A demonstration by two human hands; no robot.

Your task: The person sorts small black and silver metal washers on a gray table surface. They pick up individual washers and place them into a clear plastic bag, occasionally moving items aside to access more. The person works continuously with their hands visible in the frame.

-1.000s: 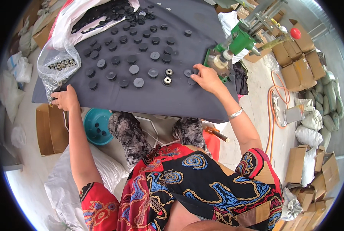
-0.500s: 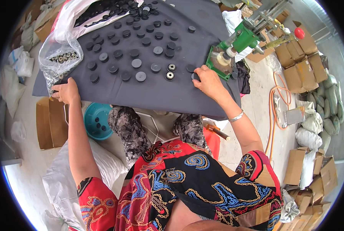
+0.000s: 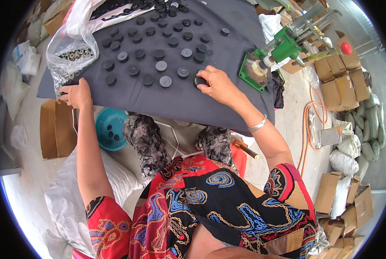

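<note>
My right hand [image 3: 218,86] pinches a round black disc [image 3: 198,81] at the right of the spread of discs, its thumb and fingers around the edge. Whatever lies under that disc is hidden. At the table's front left, my left hand [image 3: 77,94] has its fingers bent against the lower end of a clear plastic bag [image 3: 74,52]. Small metal rings [image 3: 77,55] fill that bag; what the left fingertips hold is too small to tell. Many loose black discs [image 3: 159,55] stand across the dark cloth, some with greyer tops, such as a grey-topped disc [image 3: 165,81].
A green hand press [image 3: 283,45] with a red-knobbed lever [image 3: 346,48] stands on the table's right side. More black parts lie in a white sack [image 3: 111,23] at the back left. A teal basin [image 3: 108,138] sits below the dark tablecloth [image 3: 167,103], beside an open cardboard box [image 3: 57,129].
My right hand has moved left from beside the press with a black disc. It now covers the spot where two ring-topped discs stood. My left hand stays by the bag.
</note>
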